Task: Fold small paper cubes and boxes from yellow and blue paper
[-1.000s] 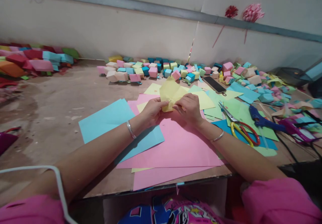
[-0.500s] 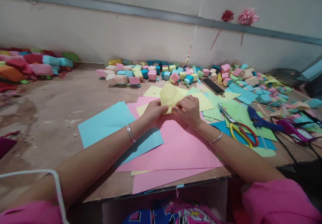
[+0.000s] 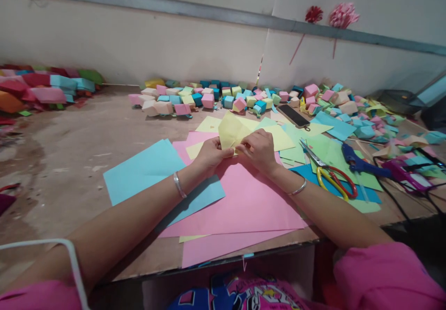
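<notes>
Both hands hold a folded piece of yellow paper over the middle of the table. My left hand pinches its lower left side, thumb in front. On its lower right edge, the fingers of my right hand are closed, pressing the paper; the fingertips partly hide it. Under the hands lie large pink paper sheets. Light blue sheets lie below my left forearm. More yellow sheets spread out behind my right hand.
Scissors with yellow and red handles and a blue glue gun lie at the right, with cables. A phone rests behind. Folded paper blocks line the wall, with another heap at left. A white cable crosses front left.
The camera view has shifted slightly. Both hands keep hold of the yellow paper, and my right fingers have moved a little along its lower edge.
</notes>
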A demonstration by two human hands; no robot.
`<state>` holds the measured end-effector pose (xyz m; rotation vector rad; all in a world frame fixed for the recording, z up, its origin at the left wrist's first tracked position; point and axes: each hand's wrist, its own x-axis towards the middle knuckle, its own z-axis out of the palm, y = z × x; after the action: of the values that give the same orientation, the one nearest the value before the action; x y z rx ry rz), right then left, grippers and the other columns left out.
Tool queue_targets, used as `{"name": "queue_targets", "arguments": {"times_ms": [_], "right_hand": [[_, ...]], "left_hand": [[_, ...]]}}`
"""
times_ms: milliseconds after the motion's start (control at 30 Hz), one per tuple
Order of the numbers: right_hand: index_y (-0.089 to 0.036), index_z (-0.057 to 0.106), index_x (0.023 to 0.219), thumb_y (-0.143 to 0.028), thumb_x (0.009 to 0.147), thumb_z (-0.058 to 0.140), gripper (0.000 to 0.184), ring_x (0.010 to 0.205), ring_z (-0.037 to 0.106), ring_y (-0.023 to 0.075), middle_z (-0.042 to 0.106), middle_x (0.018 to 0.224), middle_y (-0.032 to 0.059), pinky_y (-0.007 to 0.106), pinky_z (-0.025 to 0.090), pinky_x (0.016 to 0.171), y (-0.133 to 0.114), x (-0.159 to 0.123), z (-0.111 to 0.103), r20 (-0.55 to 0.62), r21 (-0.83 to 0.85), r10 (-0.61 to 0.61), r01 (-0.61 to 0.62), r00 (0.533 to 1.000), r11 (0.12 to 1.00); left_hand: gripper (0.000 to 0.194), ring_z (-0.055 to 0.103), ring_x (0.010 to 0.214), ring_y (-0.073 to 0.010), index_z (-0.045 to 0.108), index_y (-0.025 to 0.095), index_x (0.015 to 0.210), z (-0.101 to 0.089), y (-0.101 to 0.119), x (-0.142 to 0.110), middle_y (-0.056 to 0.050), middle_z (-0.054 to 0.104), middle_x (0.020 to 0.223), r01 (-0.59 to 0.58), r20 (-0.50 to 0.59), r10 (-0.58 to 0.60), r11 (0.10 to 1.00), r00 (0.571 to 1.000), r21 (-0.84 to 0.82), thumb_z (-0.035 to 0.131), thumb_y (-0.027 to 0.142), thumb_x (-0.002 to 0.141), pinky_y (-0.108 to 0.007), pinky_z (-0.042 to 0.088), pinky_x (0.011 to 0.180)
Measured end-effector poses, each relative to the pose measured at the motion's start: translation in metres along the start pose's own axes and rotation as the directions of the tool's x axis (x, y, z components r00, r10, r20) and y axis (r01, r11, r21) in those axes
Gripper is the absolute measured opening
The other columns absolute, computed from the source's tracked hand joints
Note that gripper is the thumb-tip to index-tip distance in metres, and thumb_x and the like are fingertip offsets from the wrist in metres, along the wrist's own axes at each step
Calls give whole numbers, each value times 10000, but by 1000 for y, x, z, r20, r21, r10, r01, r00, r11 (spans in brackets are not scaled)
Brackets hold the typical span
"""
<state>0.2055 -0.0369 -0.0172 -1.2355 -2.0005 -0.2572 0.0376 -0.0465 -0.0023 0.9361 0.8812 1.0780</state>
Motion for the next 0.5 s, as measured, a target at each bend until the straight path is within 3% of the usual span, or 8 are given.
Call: {"name": "queue_targets", "arguments": {"times_ms": [100,167,200,267,333,400,500], "right_hand": [[-180,635,947,-462,857,638,296,899,536,221,650,834,54,370,379,802,0,2,-4,-138,168,126,-103,982,981],[-179,586,1079,-508,815,660,428,865,551,202,633,947,66,351,440,754,1,3,-4,-135,370,304,-236,943,898],[-189,565,1105,-531,799,660,468,798,558,180,623,962,58,331,460,690,0,3,-4,-64,485,403,-325,913,812],[-208,570,1038,-577,782,639,455,609,516,127,602,856,12,284,442,537,-1,2,-1,192,659,520,-502,832,559],[-208,586,857,-594,761,641,402,490,434,95,534,669,-41,252,385,449,-3,1,2,411,718,497,-608,764,339],[-200,566,703,-568,721,688,389,467,399,82,475,564,-60,233,342,434,-5,-1,5,474,740,466,-624,747,249],[-184,570,632,-498,669,747,362,480,392,74,490,530,-54,225,300,454,-7,-2,6,437,766,508,-604,742,222]], "left_hand": [[392,693,790,-192,691,95,941,-2,1,3,-112,732,944,-65,-61,63,997,996,-28,814,99,569,-315,577,736],[414,695,887,-204,689,113,999,-4,3,4,-116,723,1043,-133,-72,128,989,989,-60,807,121,603,-324,569,812],[415,692,922,-205,688,118,1013,-4,5,4,-117,718,1074,-161,-67,156,984,985,-76,805,128,614,-320,563,837],[411,688,945,-199,689,121,1015,-4,7,3,-113,715,1089,-188,-49,184,977,982,-103,805,129,620,-307,557,851],[403,693,912,-193,692,114,991,-3,8,2,-110,724,1053,-174,-39,171,978,985,-114,812,123,606,-304,562,832],[407,698,879,-191,693,109,979,-2,7,2,-107,731,1018,-148,-29,145,982,989,-115,821,121,593,-312,570,816],[406,702,856,-191,694,108,980,-3,3,3,-100,738,989,-137,-17,136,986,991,-99,825,126,596,-325,577,812]]}}
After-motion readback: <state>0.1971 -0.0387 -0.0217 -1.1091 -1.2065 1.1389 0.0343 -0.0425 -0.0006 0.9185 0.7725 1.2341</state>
